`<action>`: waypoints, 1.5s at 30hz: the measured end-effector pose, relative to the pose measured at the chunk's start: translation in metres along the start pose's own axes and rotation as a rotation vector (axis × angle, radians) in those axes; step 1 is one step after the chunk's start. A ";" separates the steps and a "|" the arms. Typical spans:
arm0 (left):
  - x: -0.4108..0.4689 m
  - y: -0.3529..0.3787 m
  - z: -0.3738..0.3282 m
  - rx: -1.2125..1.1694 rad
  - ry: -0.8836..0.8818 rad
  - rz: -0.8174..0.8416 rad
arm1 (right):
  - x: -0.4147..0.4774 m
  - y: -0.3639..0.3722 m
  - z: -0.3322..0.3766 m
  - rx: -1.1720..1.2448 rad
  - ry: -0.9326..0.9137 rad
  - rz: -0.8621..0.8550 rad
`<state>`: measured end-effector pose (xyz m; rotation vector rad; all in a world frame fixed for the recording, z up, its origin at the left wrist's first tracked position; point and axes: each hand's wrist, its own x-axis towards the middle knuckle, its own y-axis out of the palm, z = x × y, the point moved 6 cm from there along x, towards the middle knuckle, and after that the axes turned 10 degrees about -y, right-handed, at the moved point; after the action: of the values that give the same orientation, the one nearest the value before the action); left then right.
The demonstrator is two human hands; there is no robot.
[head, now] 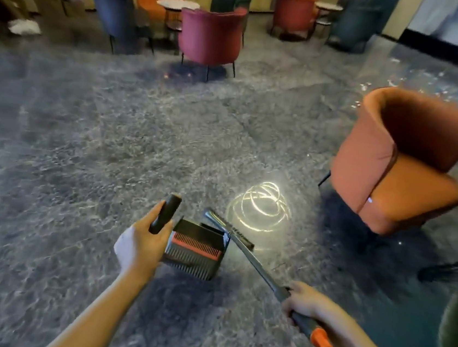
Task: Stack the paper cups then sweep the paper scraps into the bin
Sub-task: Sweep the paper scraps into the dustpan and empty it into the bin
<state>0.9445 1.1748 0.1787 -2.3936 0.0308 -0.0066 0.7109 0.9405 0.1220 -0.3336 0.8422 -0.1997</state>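
My left hand (139,244) grips the dark upright handle (165,213) of a black dustpan (194,250) that has a red comb strip across its mouth. My right hand (304,300) grips a broom's metal shaft (260,268) just above its orange end cap (324,341). The shaft slants up and left to the broom head (230,227), which lies just behind the dustpan's right side. White paper scraps (403,83) lie scattered on the floor far off at the upper right. No paper cups show in this blurred view.
An orange armchair (400,164) stands close on the right. A magenta chair (212,36), a blue chair (118,11), round side tables (178,4) and more chairs fill the back. A bright light reflection (261,205) glares on the glossy grey marbled floor (83,142).
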 end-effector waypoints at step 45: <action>0.880 1.039 -0.956 -0.071 0.492 0.583 | 0.892 -1.085 0.321 0.875 0.109 -0.552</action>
<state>1.7905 -0.2583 0.1694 -2.3100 0.9628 -0.3226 1.4899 -0.2710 0.0964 0.2835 0.6796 -1.0689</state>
